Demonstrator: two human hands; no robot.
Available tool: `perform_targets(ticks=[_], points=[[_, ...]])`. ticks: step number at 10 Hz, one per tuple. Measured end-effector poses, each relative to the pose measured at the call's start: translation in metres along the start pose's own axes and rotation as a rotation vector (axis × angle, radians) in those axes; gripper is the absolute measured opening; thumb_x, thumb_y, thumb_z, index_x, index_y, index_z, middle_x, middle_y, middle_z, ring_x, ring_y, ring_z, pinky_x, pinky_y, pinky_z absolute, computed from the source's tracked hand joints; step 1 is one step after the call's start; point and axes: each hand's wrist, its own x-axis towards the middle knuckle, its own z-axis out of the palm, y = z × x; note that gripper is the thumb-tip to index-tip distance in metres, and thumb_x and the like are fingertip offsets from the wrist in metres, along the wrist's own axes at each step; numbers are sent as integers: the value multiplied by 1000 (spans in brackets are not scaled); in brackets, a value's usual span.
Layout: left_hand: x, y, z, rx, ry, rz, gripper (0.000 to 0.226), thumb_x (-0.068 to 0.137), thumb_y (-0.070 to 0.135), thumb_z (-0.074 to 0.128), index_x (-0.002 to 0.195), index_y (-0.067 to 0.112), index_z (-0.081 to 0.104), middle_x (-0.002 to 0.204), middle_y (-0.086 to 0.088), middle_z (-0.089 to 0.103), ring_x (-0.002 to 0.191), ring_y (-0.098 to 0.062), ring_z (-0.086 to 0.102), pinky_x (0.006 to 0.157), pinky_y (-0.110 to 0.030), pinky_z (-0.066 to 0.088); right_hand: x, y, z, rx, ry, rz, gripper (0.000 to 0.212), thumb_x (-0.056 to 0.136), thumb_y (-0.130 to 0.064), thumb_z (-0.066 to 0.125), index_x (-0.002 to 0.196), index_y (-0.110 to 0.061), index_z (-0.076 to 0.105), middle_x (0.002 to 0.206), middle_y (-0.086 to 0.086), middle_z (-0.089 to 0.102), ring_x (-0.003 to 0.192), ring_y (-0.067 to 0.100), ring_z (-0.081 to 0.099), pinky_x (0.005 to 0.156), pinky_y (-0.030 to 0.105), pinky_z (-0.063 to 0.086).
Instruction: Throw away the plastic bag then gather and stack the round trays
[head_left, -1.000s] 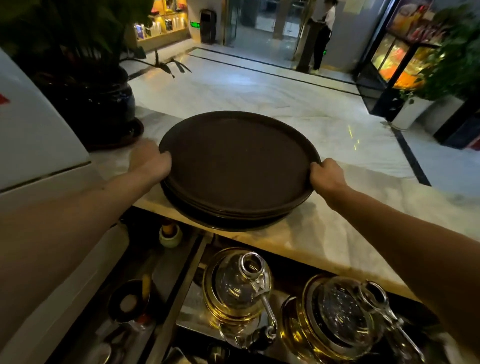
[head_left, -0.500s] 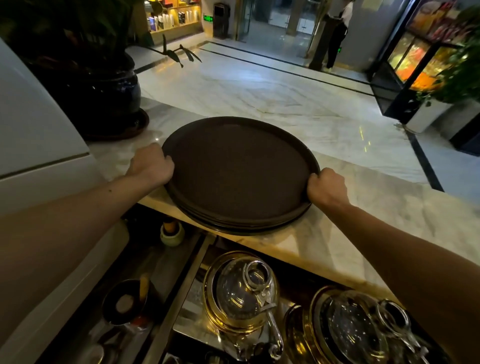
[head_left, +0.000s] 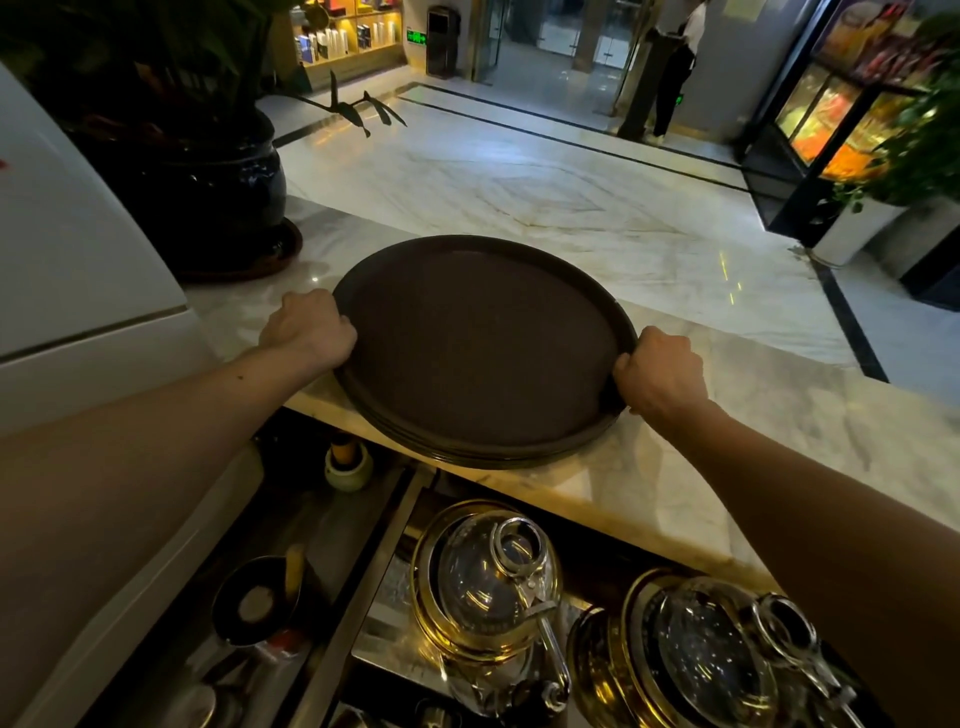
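- On the marble counter (head_left: 769, 415) sits the stack of round brown trays (head_left: 483, 353), its near rim over the counter's edge.
- Left hand (head_left: 306, 327) and right hand (head_left: 660, 374) curl tight around opposite rims.
- A pull could tip it onto the glass teapots (head_left: 493, 582) below the counter.

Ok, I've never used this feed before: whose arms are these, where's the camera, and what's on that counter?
There is no machine here: a person wears one camera on the head, looking forward and down, so the arms are their own. The left hand and right hand each grip an opposite edge of a stack of dark round trays on a marble counter; the near edge overhangs it slightly. A dark plant pot stands at the counter's far left. Glass teapots sit on a lower shelf nearest the camera. No plastic bag is in view.
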Motion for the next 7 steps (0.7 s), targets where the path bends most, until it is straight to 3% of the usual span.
perform_targets(ticks=[1,2,4,5,6,7], points=[[-1,0,0,9,4,-4,32,97,27,47,111,0,56,119,-26,54,102,-43,57,70,-38,40,3,3,-4,-12,-45,-9,17,93,-16,48,78,-6,50,78,14,64,64,31,66,58,30,49],[-5,6,-4,13,-64,-32,34,95,22,47,119,-2,53,128,-26,47,104,-43,57,74,-41,44,0,6,-8,38,-107,11,16,92,-17,48,82,-6,53,76,13,64,61,27,67,53,28,48],[-33,17,-14,-11,-162,-2,58,92,21,52,140,-3,29,141,-25,27,119,-46,45,90,-46,42,-23,1,-16,-42,-98,-2,10,92,-17,48,95,-9,43,72,3,42,59,17,44,59,32,39],[-49,19,-18,-13,-219,36,66,94,28,51,146,0,20,144,-27,24,128,-46,36,100,-48,38,-35,-1,-26,-48,-117,-14,15,91,-19,50,102,-9,47,80,5,48,65,19,48,63,34,41],[-86,23,-28,10,-213,80,66,96,44,44,146,6,22,147,-27,25,133,-45,31,104,-51,35,-61,-7,-52,-76,-111,-67,31,91,-28,52,118,-12,49,108,10,56,84,25,53,70,35,43],[-113,25,-38,-25,-155,142,67,97,51,39,147,10,23,150,-25,25,136,-43,29,104,-52,34,-82,-5,-73,-86,-102,-114,38,92,-32,51,125,-13,48,120,11,54,96,29,56,74,36,43]])
